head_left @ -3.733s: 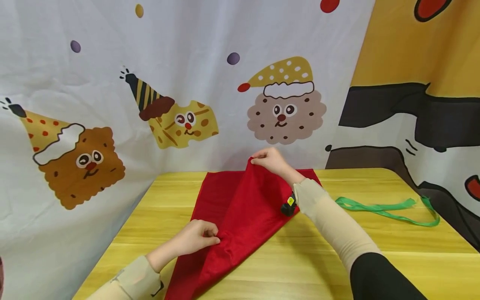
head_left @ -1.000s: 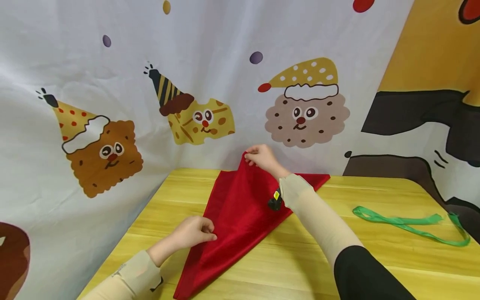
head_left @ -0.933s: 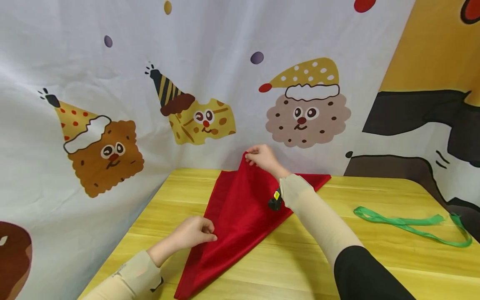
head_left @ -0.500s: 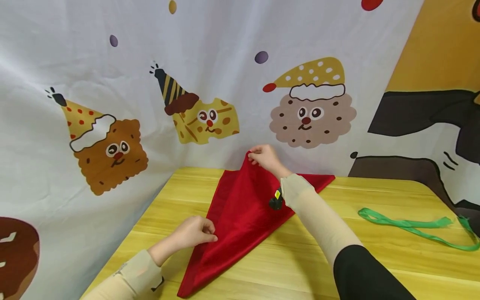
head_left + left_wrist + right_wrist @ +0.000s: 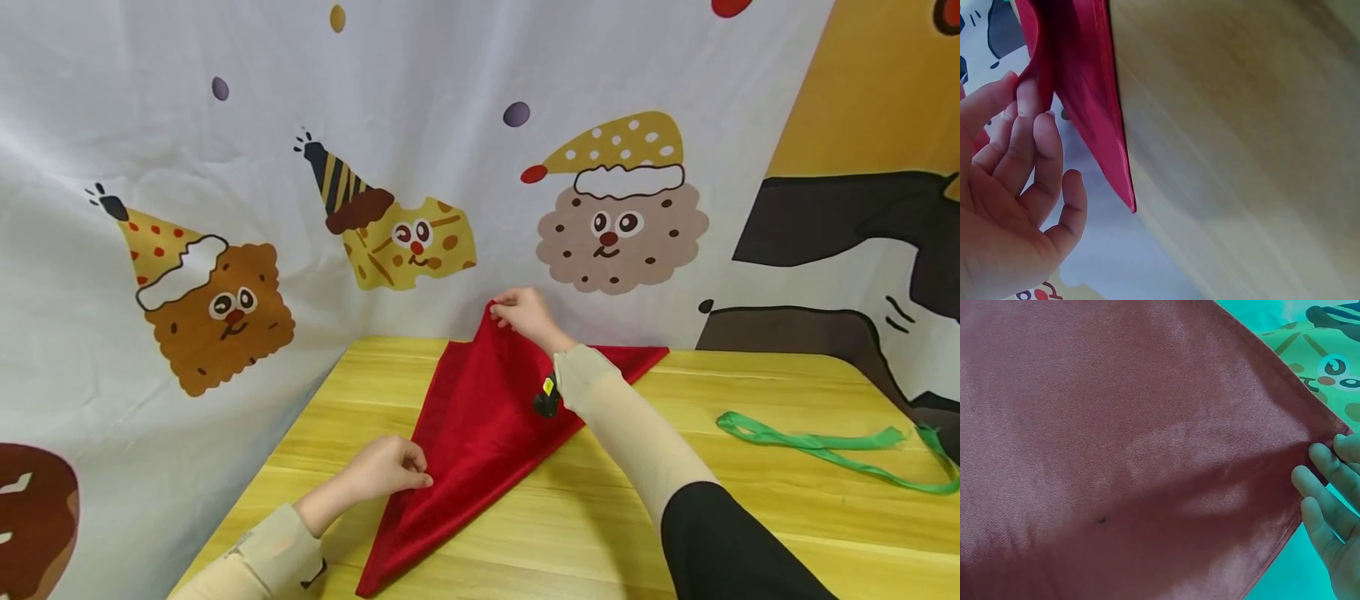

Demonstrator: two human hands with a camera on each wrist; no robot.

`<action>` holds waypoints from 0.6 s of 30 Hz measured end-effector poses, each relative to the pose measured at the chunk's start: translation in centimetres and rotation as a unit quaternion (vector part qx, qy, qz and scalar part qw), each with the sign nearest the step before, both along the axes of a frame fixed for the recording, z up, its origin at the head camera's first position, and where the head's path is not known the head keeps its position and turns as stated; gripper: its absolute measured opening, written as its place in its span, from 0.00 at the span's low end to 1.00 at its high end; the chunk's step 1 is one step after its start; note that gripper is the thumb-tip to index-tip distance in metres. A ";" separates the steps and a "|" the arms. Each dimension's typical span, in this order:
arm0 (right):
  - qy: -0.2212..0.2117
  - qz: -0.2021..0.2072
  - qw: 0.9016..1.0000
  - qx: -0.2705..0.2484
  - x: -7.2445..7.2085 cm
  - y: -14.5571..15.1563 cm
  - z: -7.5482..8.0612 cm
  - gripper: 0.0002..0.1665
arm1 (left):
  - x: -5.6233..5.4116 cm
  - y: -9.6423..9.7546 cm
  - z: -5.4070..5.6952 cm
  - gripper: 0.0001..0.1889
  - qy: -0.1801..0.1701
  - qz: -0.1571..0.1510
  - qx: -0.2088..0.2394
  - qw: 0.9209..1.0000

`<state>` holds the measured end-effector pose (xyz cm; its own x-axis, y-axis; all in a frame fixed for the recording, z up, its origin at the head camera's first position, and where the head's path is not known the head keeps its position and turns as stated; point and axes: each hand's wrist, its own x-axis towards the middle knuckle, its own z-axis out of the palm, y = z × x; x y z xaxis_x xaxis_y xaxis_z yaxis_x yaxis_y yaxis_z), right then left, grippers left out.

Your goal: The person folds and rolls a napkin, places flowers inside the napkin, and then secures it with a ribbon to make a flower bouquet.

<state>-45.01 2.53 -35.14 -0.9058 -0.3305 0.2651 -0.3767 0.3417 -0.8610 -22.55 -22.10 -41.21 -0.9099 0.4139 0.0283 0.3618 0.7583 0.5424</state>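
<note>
A red cloth (image 5: 480,442) lies folded diagonally on the wooden table, with one corner raised towards the backdrop. My right hand (image 5: 527,317) pinches that raised corner between thumb and fingertips. In the right wrist view the cloth (image 5: 1116,425) spreads wide and looks brownish, its corner in the fingers of the right hand (image 5: 1338,512). My left hand (image 5: 382,467) pinches the cloth's left edge nearer to me. From the left wrist, the left hand (image 5: 1013,200) has thumb and index finger on the cloth (image 5: 1085,75), the other fingers loosely bent; a pointed cloth end hangs beside them.
A green ribbon (image 5: 817,442) lies loosely looped on the right of the table (image 5: 600,517). Behind the table hangs a white backdrop (image 5: 420,100) printed with cartoon biscuits and cheese. A small black device (image 5: 547,398) sits at the right wrist.
The cloth beside my left hand was bunched and is now smoother, with a straighter lower edge. The head view has turned left. Over the last second both hands have hardly moved.
</note>
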 end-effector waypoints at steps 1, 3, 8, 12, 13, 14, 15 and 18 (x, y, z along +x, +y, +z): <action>0.000 0.000 1.000 -0.001 0.0 0.0 0.0 0.13 | 0.0 0.0 0.0 0.10 0.001 0.001 0.000 1.000; 0.000 0.001 1.000 -0.004 0.1 -0.1 0.0 0.14 | 0.0 0.0 0.0 0.10 0.003 0.004 0.001 1.000; -0.003 -0.006 1.000 0.000 0.1 0.0 -0.2 0.14 | -0.1 0.0 -0.1 0.12 0.008 0.008 -0.001 1.000; -0.008 -0.013 1.000 0.007 0.1 -0.2 -0.5 0.14 | -0.1 -0.3 -0.2 0.12 0.010 0.015 0.001 1.000; -0.008 -0.013 1.000 0.005 0.0 -0.2 -0.5 0.14 | -0.1 -0.4 -0.2 0.12 0.011 0.017 0.000 1.000; -0.008 -0.013 1.000 0.005 0.0 -0.3 -0.6 0.14 | -0.1 -0.4 -0.1 0.12 0.010 0.019 0.001 1.000; -0.008 -0.012 1.000 0.006 0.0 -0.4 -0.6 0.14 | -0.1 -0.5 -0.1 0.12 0.010 0.019 0.002 1.000; -0.006 -0.007 1.000 0.007 0.1 -0.6 -0.6 0.14 | -0.3 -0.6 -0.1 0.12 0.009 0.022 0.001 1.000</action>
